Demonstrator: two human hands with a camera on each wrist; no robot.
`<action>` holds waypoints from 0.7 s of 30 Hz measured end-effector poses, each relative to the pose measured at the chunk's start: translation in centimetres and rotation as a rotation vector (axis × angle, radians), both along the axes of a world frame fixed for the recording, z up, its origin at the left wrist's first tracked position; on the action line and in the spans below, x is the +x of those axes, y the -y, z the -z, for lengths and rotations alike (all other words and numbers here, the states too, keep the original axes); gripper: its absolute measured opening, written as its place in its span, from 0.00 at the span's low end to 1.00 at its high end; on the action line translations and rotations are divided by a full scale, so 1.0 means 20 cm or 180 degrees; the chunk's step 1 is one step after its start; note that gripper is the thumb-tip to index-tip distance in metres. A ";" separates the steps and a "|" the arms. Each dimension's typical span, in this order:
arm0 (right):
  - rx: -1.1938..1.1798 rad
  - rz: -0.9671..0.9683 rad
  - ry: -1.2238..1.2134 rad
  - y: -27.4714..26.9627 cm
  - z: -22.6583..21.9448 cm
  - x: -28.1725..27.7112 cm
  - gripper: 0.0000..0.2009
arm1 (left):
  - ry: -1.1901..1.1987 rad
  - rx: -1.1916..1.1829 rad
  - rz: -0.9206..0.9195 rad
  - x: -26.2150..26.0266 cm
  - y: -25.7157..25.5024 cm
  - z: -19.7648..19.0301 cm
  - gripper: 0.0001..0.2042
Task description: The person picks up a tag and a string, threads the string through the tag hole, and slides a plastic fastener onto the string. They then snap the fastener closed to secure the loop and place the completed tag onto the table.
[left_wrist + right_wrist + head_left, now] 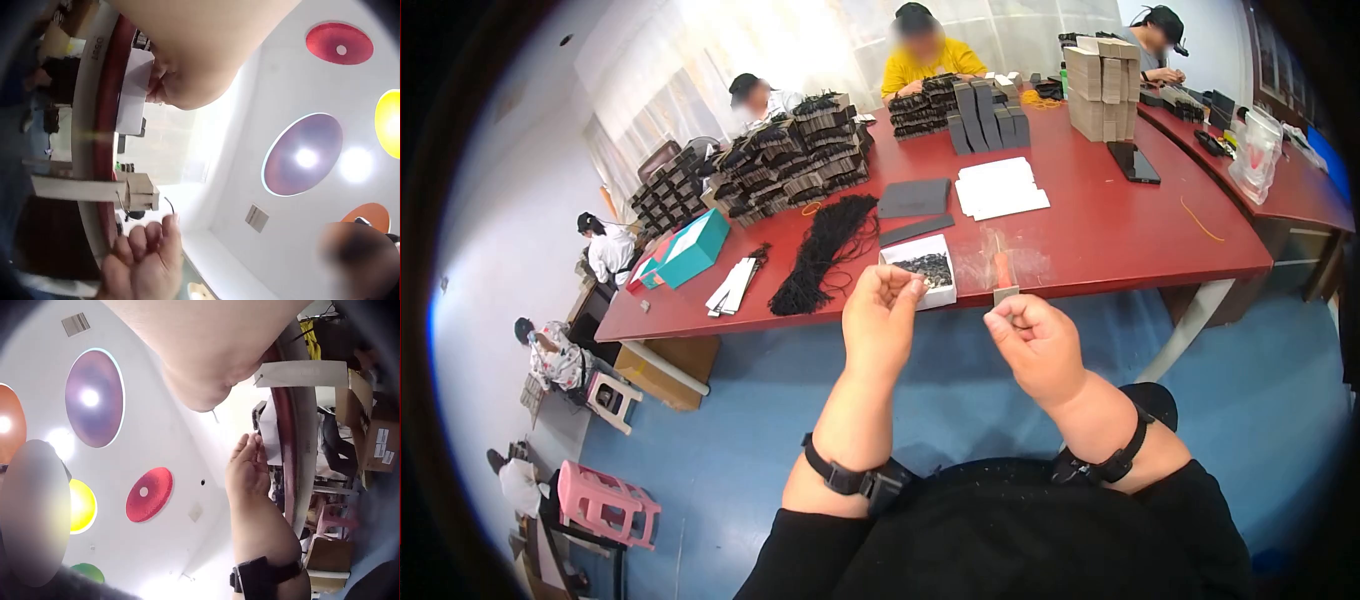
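My right hand [1035, 345] pinches a narrow grey-beige card strip [303, 374] between thumb and fingers, out in front of the table edge. A thin string hangs at the strip's near end, and a short black cord [170, 205] sticks out by the fingertips. My left hand [880, 315] is at the near side of a white box [941, 293] that holds a heap of small black pieces [927, 267]. Its fingers are curled, with thumb and forefinger close together; I cannot tell whether they pinch a piece.
Black cords [825, 255] lie left of the box, near white strips [734, 287] and a teal box [693, 248]. Grey cards [914, 198], white sheets [1002, 189] and a phone [1133, 162] lie farther back. Tall stacks of corded cards [795, 160] line the far side, where several people sit.
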State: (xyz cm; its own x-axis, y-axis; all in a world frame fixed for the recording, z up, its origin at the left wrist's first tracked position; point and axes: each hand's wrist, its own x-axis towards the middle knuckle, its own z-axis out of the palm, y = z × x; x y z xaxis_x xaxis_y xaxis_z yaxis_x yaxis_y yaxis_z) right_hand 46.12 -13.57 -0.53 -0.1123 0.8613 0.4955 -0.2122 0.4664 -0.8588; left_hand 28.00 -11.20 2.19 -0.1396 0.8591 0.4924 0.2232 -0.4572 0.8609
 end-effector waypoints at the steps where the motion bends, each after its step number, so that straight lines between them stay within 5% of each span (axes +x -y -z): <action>1: 0.0201 0.0111 0.0163 0.02 -0.01 -0.02 0.04 | 0.0269 0.0198 0.0051 0.03 0.04 0.00 0.05; 9: 0.0711 0.0606 -0.0265 -0.16 0.03 -0.15 0.05 | 0.0101 0.0930 -0.0504 -0.01 -0.29 0.10 0.04; 13: 0.0899 0.0960 0.0336 -0.13 0.00 -0.08 0.04 | 0.0662 0.0639 -0.0002 0.04 -0.19 0.09 0.05; 17: 0.0677 0.0380 0.0246 -0.04 -0.01 -0.08 0.04 | 0.1069 0.0299 0.0504 0.11 -0.01 0.07 0.09; 21: 0.0384 -0.0017 0.0087 -0.02 -0.03 -0.08 0.03 | 0.0632 0.0794 0.0523 0.13 0.07 0.09 0.16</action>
State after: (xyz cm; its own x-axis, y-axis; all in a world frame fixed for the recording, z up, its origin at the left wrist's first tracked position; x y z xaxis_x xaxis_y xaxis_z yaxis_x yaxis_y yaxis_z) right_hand 44.44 -13.20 0.06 -0.1316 0.7950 0.5921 -0.1921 0.5655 -0.8020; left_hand 30.66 -12.53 0.49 -0.1236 0.7349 0.6668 -0.0313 -0.6745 0.7376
